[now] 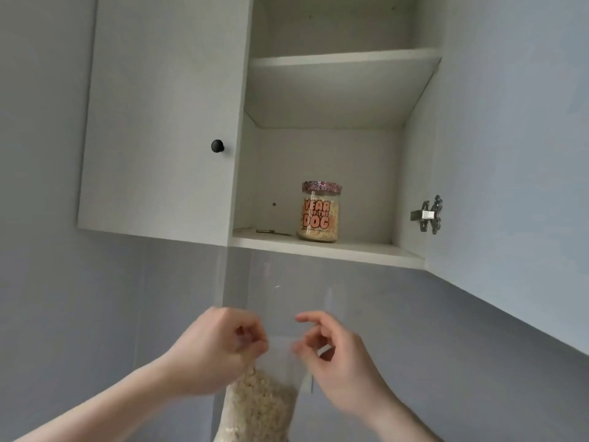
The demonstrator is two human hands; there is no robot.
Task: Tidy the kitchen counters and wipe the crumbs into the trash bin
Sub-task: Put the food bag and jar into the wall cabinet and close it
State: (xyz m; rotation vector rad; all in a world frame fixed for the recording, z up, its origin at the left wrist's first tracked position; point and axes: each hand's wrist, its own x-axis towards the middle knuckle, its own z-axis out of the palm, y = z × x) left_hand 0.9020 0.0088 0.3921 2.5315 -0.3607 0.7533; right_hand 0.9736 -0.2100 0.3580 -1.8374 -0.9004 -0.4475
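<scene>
- While both hands are raised below the open wall cupboard, the thing being tidied is a clear plastic bag half full of pale oat-like flakes (259, 406), hanging at about six o'clock in the view, between the two wrists.
- At its top edge the left hand (220, 346) has its fingers curled in and pinches the bag's left corner; the flakes sag below that grip.
- Close beside it at three o'clock, the right hand (331, 355) has thumb and forefinger bent toward the bag's right corner. Blur hides whether they actually grip the plastic, so I cannot tell; the two hands are near each other but not touching.
- Up at twelve o'clock from the bag, on the bottom shelf of the white cupboard (325, 248), stands a glass jar with a patterned pink lid and orange "Year of the Dog" lettering (320, 212), filled with similar pale flakes.
- Left of the jar, at its nine o'clock, a small thin metal item (272, 232) lies on the same shelf; it is too small to identify.
- The closed left cupboard door with a round black knob (217, 146) sits at ten o'clock, and a metal hinge (428, 215) shows at the jar's three o'clock; the upper shelf holds nothing visible.
- My judgement: tidying is midway, the jar stowed, the bag not yet put away, and the counter, crumbs and bin are out of view, so wiping looks undone.
</scene>
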